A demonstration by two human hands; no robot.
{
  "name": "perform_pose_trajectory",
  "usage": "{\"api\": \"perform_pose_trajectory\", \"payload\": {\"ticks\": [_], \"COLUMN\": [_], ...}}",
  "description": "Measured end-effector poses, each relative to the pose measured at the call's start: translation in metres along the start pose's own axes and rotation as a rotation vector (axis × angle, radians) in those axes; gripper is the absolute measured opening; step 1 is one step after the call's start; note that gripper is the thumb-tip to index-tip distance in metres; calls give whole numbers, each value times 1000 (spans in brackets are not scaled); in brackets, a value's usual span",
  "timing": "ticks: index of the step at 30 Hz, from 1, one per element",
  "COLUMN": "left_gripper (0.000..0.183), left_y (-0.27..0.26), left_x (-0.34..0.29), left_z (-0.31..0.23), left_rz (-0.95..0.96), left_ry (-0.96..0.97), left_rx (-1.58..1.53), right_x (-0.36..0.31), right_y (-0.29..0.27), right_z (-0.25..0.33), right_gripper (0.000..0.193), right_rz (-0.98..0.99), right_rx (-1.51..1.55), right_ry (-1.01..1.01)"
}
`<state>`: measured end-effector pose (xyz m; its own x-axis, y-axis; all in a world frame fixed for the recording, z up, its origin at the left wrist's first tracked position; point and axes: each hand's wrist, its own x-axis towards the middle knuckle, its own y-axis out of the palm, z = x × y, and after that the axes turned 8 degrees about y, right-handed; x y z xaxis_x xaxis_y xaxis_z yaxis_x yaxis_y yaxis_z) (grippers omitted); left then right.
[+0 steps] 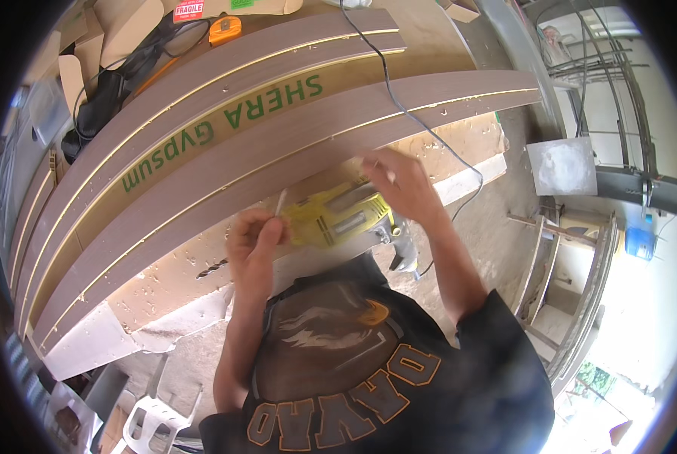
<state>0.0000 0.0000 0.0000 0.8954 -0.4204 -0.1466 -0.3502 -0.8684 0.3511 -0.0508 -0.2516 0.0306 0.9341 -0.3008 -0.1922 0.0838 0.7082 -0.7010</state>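
Note:
A yellow-green corded power drill point(342, 223) is slightly blurred in front of my chest, its grip pointing toward the lower right. At the drill's front end, my left hand point(255, 238) is closed, thumb and fingers around the chuck area. A thin pale stick-like piece point(281, 203) shows just above those fingers; I cannot make out its kind. Beyond the hand on the left, a dark spiral drill bit point(213, 269) shows. Over the drill's rear, my right hand point(403, 185) has bent fingers smeared by motion, so its hold is unclear.
Long brown grooved boards point(225, 198) lie across the shavings-strewn, cardboard-covered worktop point(153, 291). A black cord point(429, 130) runs over them. An orange tape measure point(225, 30) and cardboard pieces point(126, 34) sit at the back. A white plastic chair point(157, 420) stands lower left, a wooden frame point(573, 303) right.

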Motion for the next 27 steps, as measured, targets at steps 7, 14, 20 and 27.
{"api": "perform_pose_trajectory", "payload": {"ticks": [7, 14, 20, 27], "left_gripper": [17, 24, 16, 19], "left_y": [94, 77, -8, -25], "left_x": [12, -27, -88, -85], "left_z": [19, 8, 73, 107], "left_rz": [98, 308, 77, -98], "left_ry": [177, 85, 336, 444], "left_rx": [238, 680, 1203, 1519], "right_x": [-34, 32, 67, 87], "right_y": [17, -11, -3, 15], "right_z": [11, -48, -65, -71], "right_gripper": [23, 25, 17, 13], "right_rz": [18, -161, -10, -80], "right_rx": [550, -42, -96, -261], "right_ry": [37, -219, -319, -508]}}
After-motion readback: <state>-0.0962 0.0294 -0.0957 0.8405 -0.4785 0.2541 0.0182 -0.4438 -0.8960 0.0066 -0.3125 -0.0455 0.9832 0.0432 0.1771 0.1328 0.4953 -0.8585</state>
